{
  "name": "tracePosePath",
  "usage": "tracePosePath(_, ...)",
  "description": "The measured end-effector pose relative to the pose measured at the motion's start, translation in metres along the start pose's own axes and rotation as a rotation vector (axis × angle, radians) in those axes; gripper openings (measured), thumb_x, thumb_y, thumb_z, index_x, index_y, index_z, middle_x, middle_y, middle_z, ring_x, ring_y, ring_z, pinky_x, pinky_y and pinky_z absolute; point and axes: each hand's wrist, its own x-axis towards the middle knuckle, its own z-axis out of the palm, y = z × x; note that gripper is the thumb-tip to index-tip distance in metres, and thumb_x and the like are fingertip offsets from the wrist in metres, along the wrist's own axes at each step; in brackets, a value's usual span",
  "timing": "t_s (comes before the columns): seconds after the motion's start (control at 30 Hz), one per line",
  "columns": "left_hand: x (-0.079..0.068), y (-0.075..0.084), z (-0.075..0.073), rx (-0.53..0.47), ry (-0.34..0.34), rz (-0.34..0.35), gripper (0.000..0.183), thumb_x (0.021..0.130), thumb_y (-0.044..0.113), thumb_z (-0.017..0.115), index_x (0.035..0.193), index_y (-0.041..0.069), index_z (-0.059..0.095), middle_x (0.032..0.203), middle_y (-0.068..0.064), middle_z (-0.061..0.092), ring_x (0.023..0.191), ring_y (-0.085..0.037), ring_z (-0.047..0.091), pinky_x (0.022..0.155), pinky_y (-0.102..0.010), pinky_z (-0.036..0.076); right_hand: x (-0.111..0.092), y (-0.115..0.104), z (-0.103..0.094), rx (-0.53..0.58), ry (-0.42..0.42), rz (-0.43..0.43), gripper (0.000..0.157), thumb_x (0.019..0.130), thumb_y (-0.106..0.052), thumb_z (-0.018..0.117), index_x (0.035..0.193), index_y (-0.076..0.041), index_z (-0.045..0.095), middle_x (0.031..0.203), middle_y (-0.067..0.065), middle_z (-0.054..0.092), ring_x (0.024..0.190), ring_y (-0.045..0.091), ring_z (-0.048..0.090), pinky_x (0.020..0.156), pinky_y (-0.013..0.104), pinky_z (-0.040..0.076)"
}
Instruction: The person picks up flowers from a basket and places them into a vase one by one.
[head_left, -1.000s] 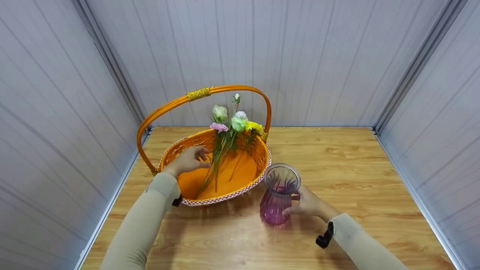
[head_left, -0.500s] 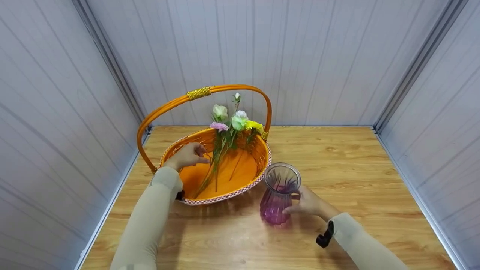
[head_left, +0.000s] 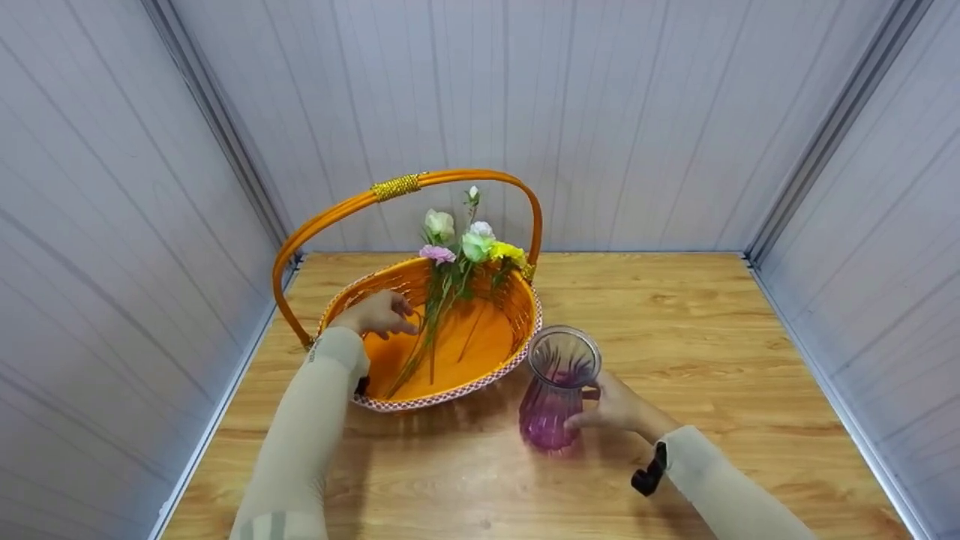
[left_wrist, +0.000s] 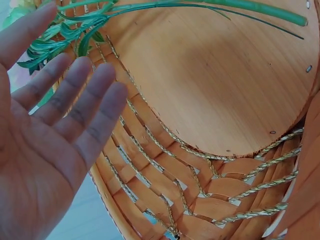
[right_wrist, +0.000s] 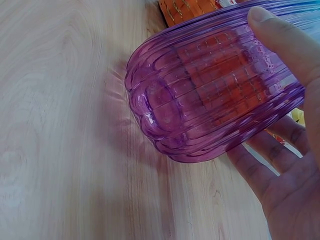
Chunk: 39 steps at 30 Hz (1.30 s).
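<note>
1. Head view: the left hand hung inside the basket, near the flowers. Its own wrist view showed the fingers loose and spread, with nothing between them; whether a fingertip touched the stems, I could not tell.

2. Those flowers leaned in the basket, blooms over the back rim, stems slanting down toward the front. They seemed light, the stems fairly stiff, the blooms soft and easily crushed — so the bare lower stems looked the better place to pinch.

3. On the table, just beside the basket's front right, stood the vase, upright as far as the head view showed, purple below and clear at its mouth.

4. Around it the right hand was clamped, thumb on one side and fingers on the other.

5. Rigid and smooth, it looked likely to slip and perhaps to break — glass or clear plastic, I could not say. Its ribs should give some purchase, and a hold round the body left the mouth free.
</note>
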Motion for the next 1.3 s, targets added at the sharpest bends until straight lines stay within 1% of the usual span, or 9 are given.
tracePosePath(0.23, 0.006, -0.004, 0.003, 0.009, -0.112, -0.055, 0.045, 0.101, 0.021, 0.079, 0.136, -0.002, 0.065, 0.113, -0.013, 0.071, 0.109, -0.033, 0.071, 0.1, -0.049, 0.063, -0.001, -0.001, -0.001, -0.016, -0.009, -0.037, 0.086, 0.08, -0.01, 0.097, 0.15, 0.006, 0.049, 0.149, 0.03, 0.061, 0.141, 0.054, 0.054, 0.113, 0.067, 0.05)
tracePosePath(0.33, 0.008, -0.006, 0.005, 0.007, -0.119, -0.066, 0.042, 0.1, 0.019, 0.079, 0.134, -0.002, 0.066, 0.111, -0.01, 0.071, 0.104, -0.028, 0.072, 0.099, -0.048, 0.064, 0.0, 0.0, -0.001, -0.018, -0.002, -0.036, 0.087, 0.079, -0.012, 0.097, 0.15, 0.004, 0.05, 0.148, 0.028, 0.062, 0.14, 0.052, 0.056, 0.113, 0.067, 0.051)
tracePosePath(0.53, 0.012, -0.009, 0.009, -0.026, -0.171, -0.068, 0.041, 0.102, 0.011, 0.073, 0.138, -0.004, 0.061, 0.114, -0.014, 0.075, 0.107, -0.03, 0.074, 0.103, -0.05, 0.062, 0.001, 0.001, -0.001, -0.006, -0.007, -0.026, 0.087, 0.078, -0.013, 0.097, 0.149, 0.002, 0.05, 0.147, 0.027, 0.063, 0.139, 0.053, 0.056, 0.113, 0.068, 0.05)
tracePosePath(0.67, 0.017, -0.009, 0.012, -0.029, -0.199, -0.067, 0.036, 0.1, 0.006, 0.071, 0.133, -0.005, 0.061, 0.105, -0.009, 0.074, 0.097, -0.024, 0.073, 0.094, -0.044, 0.065, 0.002, 0.002, -0.001, -0.013, -0.008, -0.033, 0.087, 0.078, -0.013, 0.098, 0.149, 0.002, 0.05, 0.146, 0.026, 0.064, 0.137, 0.053, 0.058, 0.112, 0.068, 0.051)
tracePosePath(0.9, 0.023, -0.013, 0.017, -0.07, -0.205, -0.027, 0.02, 0.1, -0.001, 0.065, 0.118, -0.005, 0.059, 0.092, -0.006, 0.066, 0.079, -0.015, 0.061, 0.071, -0.03, 0.056, 0.002, 0.002, -0.002, -0.006, -0.007, -0.031, 0.09, 0.077, -0.013, 0.098, 0.151, 0.001, 0.049, 0.146, 0.025, 0.064, 0.137, 0.051, 0.058, 0.112, 0.068, 0.051)
tracePosePath(1.0, 0.023, -0.015, 0.02, -0.068, -0.197, -0.014, 0.013, 0.101, -0.001, 0.064, 0.112, -0.003, 0.057, 0.091, -0.007, 0.065, 0.079, -0.016, 0.061, 0.07, -0.029, 0.057, 0.001, 0.001, -0.001, -0.002, -0.005, -0.014, 0.093, 0.077, -0.015, 0.098, 0.153, 0.001, 0.047, 0.149, 0.025, 0.063, 0.139, 0.051, 0.056, 0.114, 0.068, 0.049)
tracePosePath(1.13, 0.024, -0.016, 0.022, -0.094, -0.171, -0.003, 0.002, 0.103, -0.002, 0.061, 0.103, -0.002, 0.059, 0.092, -0.006, 0.062, 0.082, -0.018, 0.065, 0.078, -0.036, 0.065, 0.002, 0.0, 0.0, -0.005, -0.005, -0.014, 0.092, 0.078, -0.015, 0.098, 0.153, 0.001, 0.048, 0.149, 0.024, 0.063, 0.141, 0.05, 0.056, 0.115, 0.067, 0.049)
tracePosePath(1.2, 0.025, -0.017, 0.023, -0.105, -0.155, 0.001, 0.003, 0.104, -0.003, 0.06, 0.103, -0.003, 0.063, 0.095, -0.007, 0.063, 0.083, -0.018, 0.067, 0.082, -0.04, 0.067, 0.002, 0.0, 0.0, -0.01, -0.005, -0.022, 0.09, 0.077, -0.014, 0.098, 0.151, 0.001, 0.05, 0.148, 0.024, 0.064, 0.14, 0.049, 0.057, 0.115, 0.067, 0.049)
tracePosePath(1.3, 0.028, -0.017, 0.023, -0.118, -0.138, 0.001, 0.014, 0.105, -0.001, 0.06, 0.115, -0.008, 0.067, 0.105, -0.01, 0.067, 0.086, -0.018, 0.069, 0.086, -0.041, 0.067, 0.002, 0.0, 0.0, -0.007, -0.004, -0.022, 0.089, 0.077, -0.013, 0.098, 0.151, 0.001, 0.05, 0.147, 0.024, 0.065, 0.14, 0.049, 0.057, 0.115, 0.067, 0.049)
